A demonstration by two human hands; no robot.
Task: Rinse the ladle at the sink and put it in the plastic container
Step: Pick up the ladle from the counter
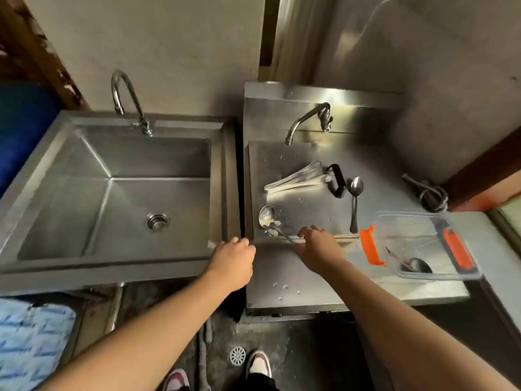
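On the right basin's floor, near its front left corner, lies the ladle (267, 215), bowl up and smeared with pale residue, its thin handle running toward the front edge. The right hand (317, 246) reaches over that edge and its fingers close on the end of the handle. The left hand (235, 259) hangs loosely curled and holds nothing, above the gap between the two sinks. Behind the ladle lie tongs (296, 177) on a steel tray, a black-handled tool (337, 180) just beside them, and a spoon (354, 201) lying lengthwise to the right. A tap (307, 119) curves over the back of this basin. To the right, on the counter (284, 273), sits the clear container (423, 246) with orange clips; a dark utensil already rests inside it. The large left sink (118, 198) is bare, with its own tall tap (127, 100) behind.
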